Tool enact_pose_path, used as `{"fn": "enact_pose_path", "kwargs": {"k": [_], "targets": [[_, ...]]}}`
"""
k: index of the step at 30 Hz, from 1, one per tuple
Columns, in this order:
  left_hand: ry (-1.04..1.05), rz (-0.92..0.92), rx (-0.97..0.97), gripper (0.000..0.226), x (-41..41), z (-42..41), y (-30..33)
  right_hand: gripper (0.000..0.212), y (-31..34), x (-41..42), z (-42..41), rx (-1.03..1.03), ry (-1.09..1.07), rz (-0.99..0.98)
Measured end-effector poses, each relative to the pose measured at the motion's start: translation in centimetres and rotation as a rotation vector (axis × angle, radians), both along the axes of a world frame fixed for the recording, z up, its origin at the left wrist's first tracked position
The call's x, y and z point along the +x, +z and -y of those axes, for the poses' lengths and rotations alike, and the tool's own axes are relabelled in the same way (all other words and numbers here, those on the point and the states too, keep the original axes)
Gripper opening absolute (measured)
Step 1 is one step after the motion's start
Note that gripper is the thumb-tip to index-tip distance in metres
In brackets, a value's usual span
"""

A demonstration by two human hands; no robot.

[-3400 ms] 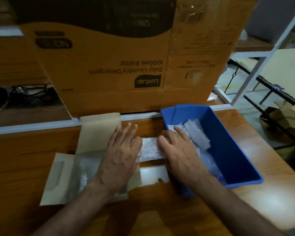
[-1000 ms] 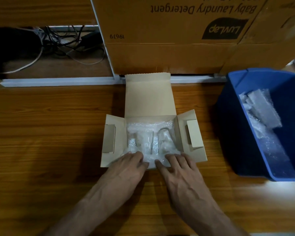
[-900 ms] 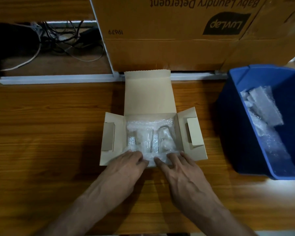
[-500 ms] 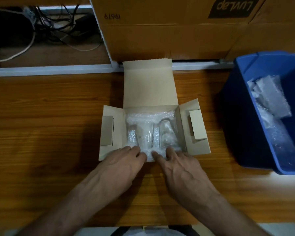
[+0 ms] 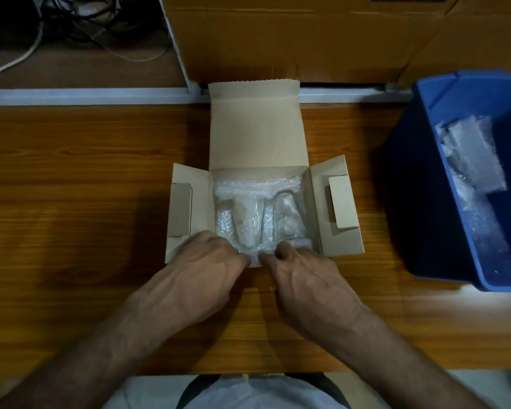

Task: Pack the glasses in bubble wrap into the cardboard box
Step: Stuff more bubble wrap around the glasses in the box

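A small cardboard box [image 5: 257,143] lies open on the wooden table, lid flap folded back and side flaps spread. Inside it, two clear glasses [image 5: 286,214] lie side by side in bubble wrap [image 5: 248,190]. My left hand [image 5: 207,267] and my right hand [image 5: 301,273] meet at the box's near edge. Their fingertips curl onto the near end of the bubble wrap, which bunches between them. The fingertips themselves are partly hidden by the wrap.
A blue plastic bin [image 5: 425,178] stands at the right, holding more bubble wrap pieces [image 5: 475,160]. A large cardboard carton [image 5: 292,36] rises behind the small box. Cables [image 5: 71,25] lie at the back left, beyond a white rail.
Both hands have stayed at the box's near edge and their fingers have curled in onto the wrap's end. The camera has tilted down, closer over the box.
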State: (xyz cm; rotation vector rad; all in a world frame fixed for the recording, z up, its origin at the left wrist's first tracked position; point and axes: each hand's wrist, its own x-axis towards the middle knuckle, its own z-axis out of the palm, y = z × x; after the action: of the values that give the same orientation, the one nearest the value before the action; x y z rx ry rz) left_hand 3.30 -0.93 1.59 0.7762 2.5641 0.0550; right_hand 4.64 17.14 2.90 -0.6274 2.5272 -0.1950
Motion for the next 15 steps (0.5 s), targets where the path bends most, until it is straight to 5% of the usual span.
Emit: {"fn": "enact_pose_path", "kwargs": {"k": [9,15], "targets": [[0.093,-0.055,0.159,0.032,-1.2,0.7,1.0,0.033,1.5,-0.1,0.1,-0.035,0.022,-0.063],[0.051,0.047,0.059,0.032,-0.3,0.0,1.1,0.064,0.5,-0.4,0.1,0.029,0.04,0.095]]}}
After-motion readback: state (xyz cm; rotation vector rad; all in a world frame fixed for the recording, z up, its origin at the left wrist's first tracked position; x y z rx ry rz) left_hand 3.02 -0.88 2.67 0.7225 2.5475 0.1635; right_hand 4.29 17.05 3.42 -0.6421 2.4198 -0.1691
